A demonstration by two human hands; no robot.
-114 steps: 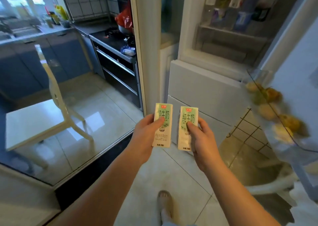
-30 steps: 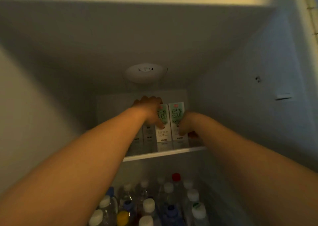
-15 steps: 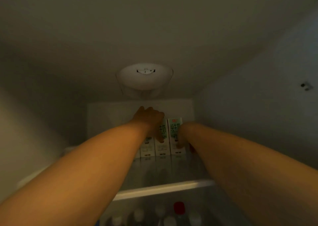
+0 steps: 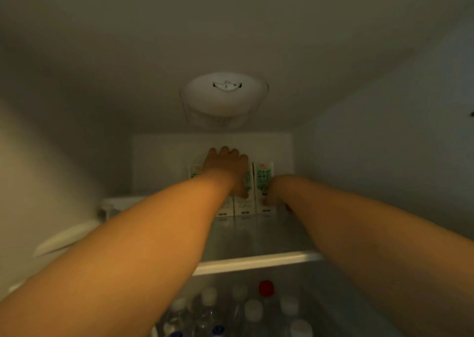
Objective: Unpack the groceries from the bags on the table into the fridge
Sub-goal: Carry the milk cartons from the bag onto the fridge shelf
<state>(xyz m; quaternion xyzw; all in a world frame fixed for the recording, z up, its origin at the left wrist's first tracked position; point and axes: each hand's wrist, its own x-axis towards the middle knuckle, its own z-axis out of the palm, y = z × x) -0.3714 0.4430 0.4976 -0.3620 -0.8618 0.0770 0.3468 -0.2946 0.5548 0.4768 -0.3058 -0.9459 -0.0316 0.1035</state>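
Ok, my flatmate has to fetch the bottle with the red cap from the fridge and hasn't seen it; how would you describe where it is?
Start at the glass shelf where the milk cartons stand against the back wall. Directly under its white front edge is a crowd of upright bottles. The red-capped bottle stands toward the back; every cap around it looks white or pale.

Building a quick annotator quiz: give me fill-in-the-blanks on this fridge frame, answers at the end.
1. The milk cartons stand upright at the ___ of the glass shelf.
2. Among the white bottle caps below the shelf, one cap is ___.
3. The round dial housing is fixed to the fridge's ___.
4. The left hand lies over the cartons; the right hand touches the ___ carton of the row.

Answers: back; red; ceiling; rightmost
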